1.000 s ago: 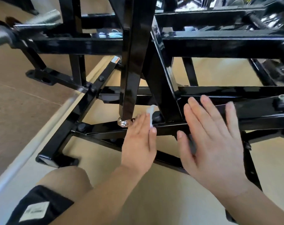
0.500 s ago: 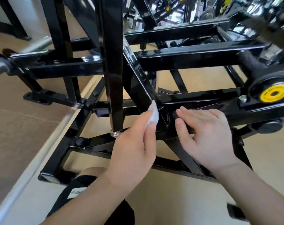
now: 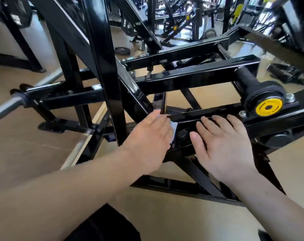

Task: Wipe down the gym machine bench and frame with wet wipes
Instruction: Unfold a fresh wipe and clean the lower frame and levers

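Bright, perhaps daylit; glare on glossy frame (image 3: 196, 80); blurred, warped edges.

Tan floor (image 3: 17, 140), white wall (image 3: 43, 40) at left. Black machines (image 3: 182, 20) behind; weight plate (image 3: 122, 50) on floor. Bright glare.
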{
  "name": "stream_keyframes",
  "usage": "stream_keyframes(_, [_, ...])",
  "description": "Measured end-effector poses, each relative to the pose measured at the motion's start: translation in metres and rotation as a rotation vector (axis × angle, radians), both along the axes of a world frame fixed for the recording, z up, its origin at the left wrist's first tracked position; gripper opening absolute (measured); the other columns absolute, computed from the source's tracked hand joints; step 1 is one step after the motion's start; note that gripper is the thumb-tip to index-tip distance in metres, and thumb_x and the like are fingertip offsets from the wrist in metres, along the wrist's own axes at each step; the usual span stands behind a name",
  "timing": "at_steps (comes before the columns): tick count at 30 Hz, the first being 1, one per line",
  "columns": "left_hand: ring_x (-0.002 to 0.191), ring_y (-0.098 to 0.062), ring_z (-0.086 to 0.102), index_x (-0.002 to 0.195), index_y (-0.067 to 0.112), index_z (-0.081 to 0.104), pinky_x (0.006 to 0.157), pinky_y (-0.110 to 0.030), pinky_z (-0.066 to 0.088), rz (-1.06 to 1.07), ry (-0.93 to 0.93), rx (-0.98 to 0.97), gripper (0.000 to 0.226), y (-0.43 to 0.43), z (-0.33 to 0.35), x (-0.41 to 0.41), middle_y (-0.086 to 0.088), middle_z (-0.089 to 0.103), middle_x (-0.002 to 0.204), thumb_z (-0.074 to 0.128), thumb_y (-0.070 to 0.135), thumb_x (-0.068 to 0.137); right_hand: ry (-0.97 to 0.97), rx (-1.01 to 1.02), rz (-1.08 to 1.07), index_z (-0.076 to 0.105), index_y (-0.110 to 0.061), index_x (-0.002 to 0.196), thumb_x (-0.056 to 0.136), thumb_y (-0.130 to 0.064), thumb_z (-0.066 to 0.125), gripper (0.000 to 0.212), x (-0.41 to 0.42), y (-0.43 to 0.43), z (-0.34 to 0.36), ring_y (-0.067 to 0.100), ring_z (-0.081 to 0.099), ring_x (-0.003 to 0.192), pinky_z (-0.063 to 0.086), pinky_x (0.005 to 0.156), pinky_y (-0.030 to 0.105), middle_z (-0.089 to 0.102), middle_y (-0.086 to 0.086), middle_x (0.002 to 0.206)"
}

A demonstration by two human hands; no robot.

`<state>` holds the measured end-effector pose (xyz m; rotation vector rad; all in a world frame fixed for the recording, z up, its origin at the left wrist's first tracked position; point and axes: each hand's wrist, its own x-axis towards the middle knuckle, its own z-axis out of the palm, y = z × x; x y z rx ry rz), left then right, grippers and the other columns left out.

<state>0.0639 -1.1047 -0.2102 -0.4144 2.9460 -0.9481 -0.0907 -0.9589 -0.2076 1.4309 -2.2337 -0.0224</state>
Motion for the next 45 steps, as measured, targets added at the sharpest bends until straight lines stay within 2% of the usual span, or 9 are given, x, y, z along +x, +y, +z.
stream_keyframes(5, [0.144, -0.045, 0.026, 0.156, -0.005, 0.021, 0.122, -0.058, 0.013, 0.333, 0.102, -0.12, 0.074, -0.023, 0.051, 0.003, -0.028, 0.032, 0.154, 0.013, 0.047, 0.104, -0.006, -0.03, -0.009, 0.074, -0.01, 0.124, 0.107, -0.048, 0.028, 0.062, 0.0, 0.0, -0.001, 0.034, 0.055, 0.13, 0.031, 0.116, 0.053, 0.072, 0.006, 0.128])
stream_keyframes(11, [0.147, -0.039, 0.027, 0.159, 0.003, 0.02, 0.124, -0.053, 0.01, -0.111, -0.03, 0.046, 0.066, 0.009, -0.014, 0.001, -0.019, 0.034, 0.157, 0.039, 0.03, 0.102, 0.031, 0.004, 0.098, 0.069, -0.005, 0.129, 0.108, -0.047, 0.028, 0.063, -0.008, 0.009, -0.001, 0.035, 0.053, 0.132, 0.031, 0.117, 0.053, 0.067, 0.012, 0.135])
stream_keyframes(16, [0.132, -0.035, 0.042, 0.155, 0.001, 0.03, 0.122, -0.051, 0.018, 0.146, 0.235, -0.103, 0.062, -0.034, 0.032, -0.003, -0.013, 0.05, 0.14, 0.018, 0.037, 0.106, -0.12, -0.278, 0.317, 0.079, -0.012, 0.11, 0.106, -0.034, 0.045, 0.042, -0.002, 0.025, -0.004, 0.027, 0.061, 0.127, 0.033, 0.117, 0.053, 0.073, 0.006, 0.125])
stream_keyframes(21, [0.126, -0.025, 0.054, 0.129, 0.008, 0.063, 0.121, -0.042, 0.026, -0.023, 0.304, 0.271, 0.043, 0.017, -0.015, -0.007, -0.007, 0.066, 0.123, 0.032, 0.03, 0.108, -0.26, -0.48, 0.375, 0.081, -0.011, 0.096, 0.102, -0.027, 0.057, 0.03, 0.015, 0.051, -0.015, 0.029, 0.068, 0.105, 0.047, 0.101, 0.05, 0.072, 0.005, 0.105])
stream_keyframes(26, [0.077, -0.018, 0.06, 0.105, 0.014, 0.067, 0.078, -0.034, 0.051, 0.177, 1.062, 0.802, 0.029, 0.045, 0.001, -0.041, 0.004, 0.063, 0.079, 0.039, 0.022, 0.109, -0.175, -0.59, 0.207, 0.079, -0.009, 0.103, 0.102, -0.027, 0.056, 0.029, -0.011, 0.061, 0.01, 0.031, 0.062, 0.096, 0.048, 0.086, 0.043, 0.066, 0.008, 0.103])
stream_keyframes(29, [0.124, -0.018, 0.051, 0.134, 0.017, 0.052, 0.116, -0.041, 0.035, 0.209, 0.981, 1.028, 0.043, 0.086, -0.005, -0.076, 0.001, 0.062, 0.123, 0.02, 0.036, 0.111, -0.108, -0.595, 0.162, 0.069, 0.0, 0.125, 0.098, -0.021, 0.06, 0.035, -0.022, 0.069, 0.009, 0.043, 0.053, 0.122, 0.041, 0.105, 0.055, 0.058, 0.023, 0.126])
stream_keyframes(32, [0.157, -0.014, 0.003, 0.163, 0.012, 0.01, 0.128, -0.04, -0.006, 0.205, 0.8, 1.026, 0.071, 0.12, -0.025, -0.094, -0.003, 0.015, 0.17, 0.014, 0.052, 0.104, -0.259, -0.617, 0.136, 0.049, 0.007, 0.145, 0.1, -0.017, 0.055, 0.051, -0.026, 0.085, 0.0, 0.042, 0.027, 0.15, 0.033, 0.116, 0.06, 0.035, 0.028, 0.154])
stream_keyframes(39, [0.158, -0.014, -0.007, 0.163, 0.011, -0.001, 0.128, -0.04, 0.001, -0.016, 0.715, 0.988, 0.077, 0.118, -0.012, -0.11, -0.005, 0.001, 0.172, 0.025, 0.049, 0.102, -0.327, -0.659, 0.114, 0.041, 0.005, 0.152, 0.101, -0.011, 0.048, 0.053, -0.037, 0.087, 0.004, 0.037, 0.006, 0.158, 0.017, 0.126, 0.057, 0.017, 0.019, 0.168])
stream_keyframes(45, [0.152, -0.025, 0.031, 0.158, 0.003, 0.028, 0.128, -0.046, 0.013, 0.19, 0.646, 0.673, 0.065, 0.087, -0.036, -0.085, -0.013, 0.04, 0.16, 0.032, 0.041, 0.105, -0.353, -0.679, 0.101, 0.037, 0.004, 0.154, 0.102, -0.016, 0.052, 0.057, -0.035, 0.075, 0.004, 0.035, 0.001, 0.159, 0.013, 0.128, 0.051, 0.012, 0.017, 0.17])
